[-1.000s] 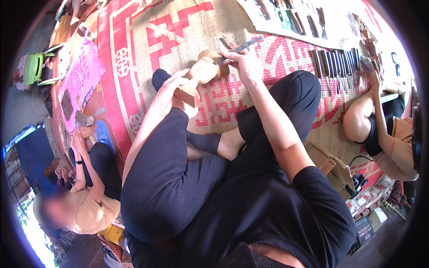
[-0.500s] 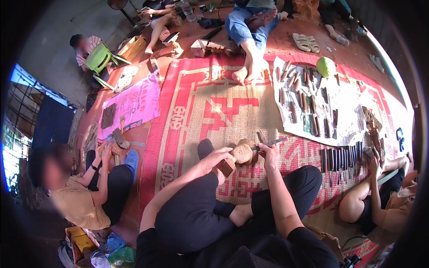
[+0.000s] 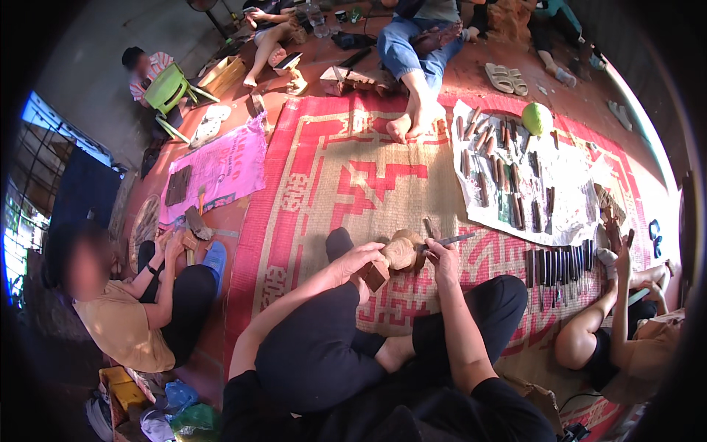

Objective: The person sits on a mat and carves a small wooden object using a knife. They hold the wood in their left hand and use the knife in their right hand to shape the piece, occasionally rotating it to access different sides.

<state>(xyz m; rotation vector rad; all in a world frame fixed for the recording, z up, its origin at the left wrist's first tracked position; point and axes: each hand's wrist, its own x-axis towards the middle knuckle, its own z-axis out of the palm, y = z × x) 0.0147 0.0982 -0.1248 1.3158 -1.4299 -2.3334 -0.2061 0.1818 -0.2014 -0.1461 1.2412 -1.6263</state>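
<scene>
Clasps carved wood [image 3: 400, 253] with curled left hand [image 3: 359, 263], presumably for steadiness, and pinches slim tool [image 3: 459, 239] in right hand [image 3: 442, 259], presumably for control.

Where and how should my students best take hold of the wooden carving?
I'd take the wooden carving by the squared block at its lower left end, coming from the left. The block's flat faces should resist rolling better than the rounded middle, and the long dark tool is on the right.
</scene>
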